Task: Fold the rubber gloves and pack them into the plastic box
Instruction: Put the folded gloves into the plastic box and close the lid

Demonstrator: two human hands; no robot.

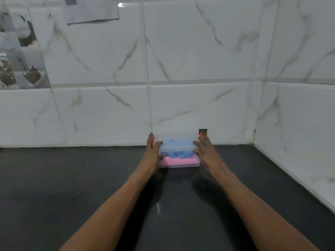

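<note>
The plastic box (179, 153) sat at the far edge of the dark counter (72, 187), right against the marble-tiled wall (181, 60), with a second tiled wall (299, 105) closing the corner well off to its right. Wide bare counter lay to the left, to the right and in front of the box. Its clear lid (176, 143) was on, and through the walls a blue glove (178, 153) showed above a pink glove (178, 161). Both arms reached straight forward. The left hand (153, 153) pressed the box's left end, thumb on the lid's corner, fingers pointing up toward the wall. The right hand (204, 149) clasped the right end, fingers spread, two fingertips on the lid's edge. Both hands gripped the box between them.
</note>
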